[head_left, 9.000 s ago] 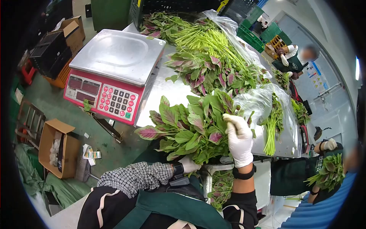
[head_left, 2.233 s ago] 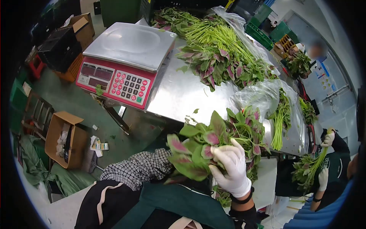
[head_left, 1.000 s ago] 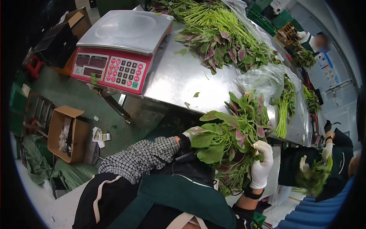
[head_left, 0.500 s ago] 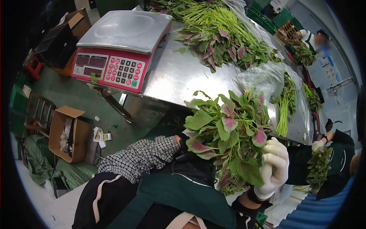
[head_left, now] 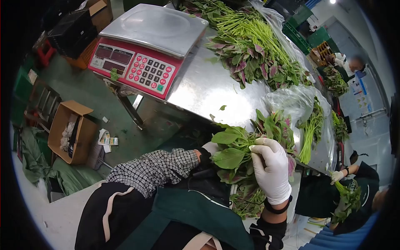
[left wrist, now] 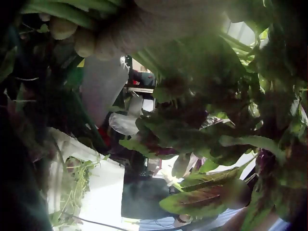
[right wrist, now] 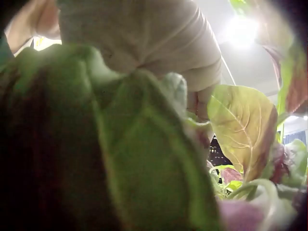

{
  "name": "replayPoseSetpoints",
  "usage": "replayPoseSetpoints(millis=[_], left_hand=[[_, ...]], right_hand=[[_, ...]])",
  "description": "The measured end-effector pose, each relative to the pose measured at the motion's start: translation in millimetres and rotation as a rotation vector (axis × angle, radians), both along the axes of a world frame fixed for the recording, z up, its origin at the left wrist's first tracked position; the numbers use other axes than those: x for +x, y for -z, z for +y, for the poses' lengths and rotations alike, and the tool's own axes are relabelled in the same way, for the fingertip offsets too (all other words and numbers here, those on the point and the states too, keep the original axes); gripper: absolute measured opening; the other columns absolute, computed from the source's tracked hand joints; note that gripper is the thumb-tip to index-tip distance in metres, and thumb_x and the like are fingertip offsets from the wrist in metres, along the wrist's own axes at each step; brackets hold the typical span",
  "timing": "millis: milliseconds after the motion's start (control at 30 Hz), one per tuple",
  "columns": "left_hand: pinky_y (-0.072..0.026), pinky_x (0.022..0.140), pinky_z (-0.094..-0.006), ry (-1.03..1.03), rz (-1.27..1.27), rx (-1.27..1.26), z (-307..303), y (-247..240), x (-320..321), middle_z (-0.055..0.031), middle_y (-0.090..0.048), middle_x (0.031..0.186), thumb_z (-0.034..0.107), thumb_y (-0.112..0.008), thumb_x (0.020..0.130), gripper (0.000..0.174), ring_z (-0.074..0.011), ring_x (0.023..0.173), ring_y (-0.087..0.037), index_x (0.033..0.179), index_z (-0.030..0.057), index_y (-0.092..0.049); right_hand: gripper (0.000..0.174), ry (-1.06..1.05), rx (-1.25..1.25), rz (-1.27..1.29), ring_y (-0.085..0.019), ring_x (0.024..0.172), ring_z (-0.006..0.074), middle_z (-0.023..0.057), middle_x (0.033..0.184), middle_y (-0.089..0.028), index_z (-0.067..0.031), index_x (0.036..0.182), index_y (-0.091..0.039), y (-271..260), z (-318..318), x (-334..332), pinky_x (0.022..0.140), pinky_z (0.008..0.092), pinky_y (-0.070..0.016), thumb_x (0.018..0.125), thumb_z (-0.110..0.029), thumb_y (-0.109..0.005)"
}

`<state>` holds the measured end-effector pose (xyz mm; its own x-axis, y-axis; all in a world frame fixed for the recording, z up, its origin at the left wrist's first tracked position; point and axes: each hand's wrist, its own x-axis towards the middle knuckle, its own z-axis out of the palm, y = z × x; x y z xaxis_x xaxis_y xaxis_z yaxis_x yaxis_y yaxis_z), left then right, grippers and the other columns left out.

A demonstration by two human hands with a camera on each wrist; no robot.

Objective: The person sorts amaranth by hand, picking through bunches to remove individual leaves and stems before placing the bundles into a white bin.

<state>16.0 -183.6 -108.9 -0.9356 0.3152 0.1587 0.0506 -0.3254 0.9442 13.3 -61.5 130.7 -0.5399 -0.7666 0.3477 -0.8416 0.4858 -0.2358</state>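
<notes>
A leafy bunch of red-and-green amaranth (head_left: 233, 156) is held up in front of the body at the table's near edge. My left hand (head_left: 211, 147), gloved and mostly hidden by leaves, grips the bunch from the left; in the left wrist view its curled fingers (left wrist: 72, 41) wrap the stems. My right hand (head_left: 273, 168), in a white glove, reaches over the bunch from the right, thumb and fingertips pinching among the leaves. Large leaves (right wrist: 144, 144) cover much of the right wrist view, below the gloved palm.
A red scale (head_left: 143, 54) with a steel pan stands on the metal table (head_left: 200, 93). Behind lies a large amaranth pile (head_left: 254, 46), with plastic film (head_left: 287, 100) beside it. Below the bunch is a white box (left wrist: 103, 192) holding greens. Another person (head_left: 358, 196) holds greens at right.
My right hand has come from the bunch's right side leftward and up onto its middle, its fingertips now among the leaves. The left hand keeps its grip. The head view has shifted slightly.
</notes>
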Motion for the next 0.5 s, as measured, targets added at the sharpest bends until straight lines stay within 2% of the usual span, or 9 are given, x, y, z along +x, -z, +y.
replayPoseSetpoints(millis=[100, 200, 367, 400, 500], left_hand=[[-0.0343, 0.102, -0.0308, 0.023, 0.016, -0.041, -0.6, 5.8, -1.1, -0.0116, -0.046, 0.131, 0.020, -0.044, 0.093, 0.040, -0.0211, 0.120, -0.044, 0.130, 0.0045, -0.042], [-0.0344, 0.102, -0.0306, 0.087, -0.045, 0.089, 4.1, 14.3, -5.3, -0.0109, -0.047, 0.131, 0.018, -0.042, 0.093, 0.038, -0.0205, 0.120, -0.045, 0.129, 0.0047, -0.043], [-0.0345, 0.102, -0.0301, 0.269, -0.398, 0.731, 14.7, 42.9, -8.1, -0.0097, -0.048, 0.130, 0.015, -0.040, 0.093, 0.035, -0.0195, 0.119, -0.045, 0.127, 0.0049, -0.044], [-0.0352, 0.101, -0.0303, 0.261, -0.372, 0.694, 12.5, 38.3, -7.5, -0.0098, -0.048, 0.130, 0.016, -0.040, 0.093, 0.035, -0.0200, 0.118, -0.046, 0.127, 0.0049, -0.044], [-0.0371, 0.099, -0.0308, 0.085, -0.035, 0.005, 3.4, 22.8, -5.7, -0.0103, -0.050, 0.128, 0.016, -0.040, 0.093, 0.035, -0.0213, 0.115, -0.048, 0.126, 0.0051, -0.045]], right_hand=[[0.015, 0.022, 0.027, 0.058, -0.056, 0.088, 0.0300, 0.0117, 0.095, -0.058, -0.0043, 0.085, -0.060, 3.9, 3.4, -1.0, 0.076, 0.0378, -0.0438, 0.071, -0.001, -0.064], [0.017, 0.018, 0.076, 0.103, -0.055, 0.089, 0.0310, 0.0133, 0.098, -0.057, -0.0043, 0.087, -0.059, 7.2, 3.1, -2.1, 0.078, 0.0389, -0.0428, 0.071, -0.001, -0.063], [0.015, 0.081, 0.118, 0.109, -0.054, 0.094, 0.0313, 0.0134, 0.103, -0.057, -0.0047, 0.082, -0.059, 8.7, -2.9, 0.4, 0.082, 0.0385, -0.0424, 0.069, 0.000, -0.065], [0.015, 0.095, 0.118, 0.104, -0.054, 0.095, 0.0316, 0.0136, 0.105, -0.057, -0.0049, 0.081, -0.058, 8.6, -3.5, 0.5, 0.083, 0.0385, -0.0419, 0.069, 0.000, -0.065], [0.015, 0.100, 0.048, 0.076, -0.053, 0.097, 0.0318, 0.0146, 0.109, -0.056, -0.0050, 0.080, -0.058, 8.4, -3.2, 1.4, 0.083, 0.0382, -0.0412, 0.068, -0.001, -0.066]])
